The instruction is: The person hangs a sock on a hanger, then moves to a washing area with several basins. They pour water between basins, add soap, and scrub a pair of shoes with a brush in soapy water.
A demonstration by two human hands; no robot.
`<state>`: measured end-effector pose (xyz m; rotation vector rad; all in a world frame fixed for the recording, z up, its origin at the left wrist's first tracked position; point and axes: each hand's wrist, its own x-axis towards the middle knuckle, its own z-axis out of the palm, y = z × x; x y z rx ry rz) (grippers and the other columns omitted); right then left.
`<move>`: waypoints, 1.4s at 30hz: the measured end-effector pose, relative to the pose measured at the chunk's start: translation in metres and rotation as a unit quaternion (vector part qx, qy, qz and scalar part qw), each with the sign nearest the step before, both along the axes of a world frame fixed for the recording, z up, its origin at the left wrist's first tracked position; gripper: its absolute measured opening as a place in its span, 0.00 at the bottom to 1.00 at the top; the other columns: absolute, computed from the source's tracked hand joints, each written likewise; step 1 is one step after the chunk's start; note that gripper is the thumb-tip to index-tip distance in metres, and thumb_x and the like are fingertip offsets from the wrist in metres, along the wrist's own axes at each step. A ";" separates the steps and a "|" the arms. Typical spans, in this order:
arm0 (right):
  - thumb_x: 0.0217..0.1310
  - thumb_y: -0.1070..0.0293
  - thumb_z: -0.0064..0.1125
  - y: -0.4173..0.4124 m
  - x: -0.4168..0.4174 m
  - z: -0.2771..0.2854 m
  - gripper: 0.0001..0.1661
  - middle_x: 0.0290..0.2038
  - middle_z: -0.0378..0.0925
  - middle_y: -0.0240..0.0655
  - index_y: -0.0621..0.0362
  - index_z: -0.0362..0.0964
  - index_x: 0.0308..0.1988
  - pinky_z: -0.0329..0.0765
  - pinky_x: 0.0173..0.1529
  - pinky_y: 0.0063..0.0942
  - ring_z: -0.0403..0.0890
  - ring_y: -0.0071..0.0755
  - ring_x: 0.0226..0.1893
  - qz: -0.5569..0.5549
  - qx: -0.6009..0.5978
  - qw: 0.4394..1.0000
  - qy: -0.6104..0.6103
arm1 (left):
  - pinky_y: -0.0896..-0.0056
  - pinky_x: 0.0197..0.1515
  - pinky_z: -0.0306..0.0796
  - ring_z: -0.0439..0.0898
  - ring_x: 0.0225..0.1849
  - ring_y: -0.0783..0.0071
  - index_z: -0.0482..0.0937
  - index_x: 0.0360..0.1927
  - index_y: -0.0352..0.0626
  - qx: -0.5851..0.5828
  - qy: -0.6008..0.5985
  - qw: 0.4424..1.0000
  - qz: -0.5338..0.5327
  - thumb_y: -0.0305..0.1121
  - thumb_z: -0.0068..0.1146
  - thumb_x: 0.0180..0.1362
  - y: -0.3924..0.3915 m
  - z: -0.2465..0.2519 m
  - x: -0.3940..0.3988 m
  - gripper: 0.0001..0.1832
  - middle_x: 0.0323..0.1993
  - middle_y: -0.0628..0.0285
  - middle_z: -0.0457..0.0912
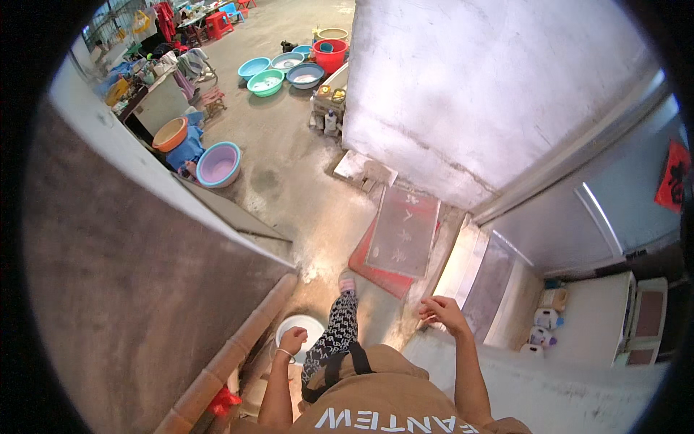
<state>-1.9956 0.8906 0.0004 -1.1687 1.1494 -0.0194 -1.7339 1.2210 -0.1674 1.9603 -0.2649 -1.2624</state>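
Note:
My left hand [293,340], with a bracelet at the wrist, hangs above a round white basin [312,325] on the floor; its fingers are curled, and whether anything is inside them cannot be told. On the other side my right hand [440,312] is raised beside a doorway step, fingers bent and apart, holding nothing visible. Ahead of my foot lies a grey doormat [404,230] bearing writing, on top of a red mat [393,282] turned at an angle.
A dark wall edged by a brown pipe [238,347] runs along the left. Plastic basins [265,83] and a red bucket [329,54] stand farther ahead. A purple basin [218,164] sits by a cluttered table. At right are a white wall [461,81] and a doorway with jugs [545,319].

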 end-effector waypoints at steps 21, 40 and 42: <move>0.52 0.64 0.51 -0.308 0.045 -0.217 0.12 0.22 0.76 0.44 0.64 0.69 0.29 0.74 0.22 0.32 0.77 0.34 0.18 -0.089 0.298 0.948 0.064 | 0.68 0.36 0.71 0.79 0.30 0.65 0.79 0.30 0.39 0.058 -0.182 0.975 0.117 0.38 0.54 0.48 -0.308 -0.001 0.228 0.12 0.27 0.55 0.80; 0.56 0.66 0.51 -0.480 0.485 -0.189 0.12 0.21 0.77 0.41 0.66 0.71 0.29 0.74 0.20 0.24 0.76 0.27 0.17 0.277 0.033 0.936 0.216 | 0.66 0.21 0.68 0.75 0.20 0.69 0.74 0.21 0.43 0.343 -0.050 0.937 -0.036 0.33 0.49 0.47 -0.235 -0.160 0.358 0.06 0.17 0.59 0.74; 0.57 0.64 0.50 -0.472 0.510 -0.162 0.13 0.23 0.77 0.40 0.65 0.71 0.32 0.75 0.22 0.25 0.77 0.28 0.19 0.314 0.031 0.917 0.246 | 0.67 0.18 0.65 0.71 0.16 0.68 0.75 0.22 0.41 0.279 -0.016 0.949 0.146 0.33 0.48 0.48 -0.267 -0.160 0.436 0.08 0.15 0.58 0.72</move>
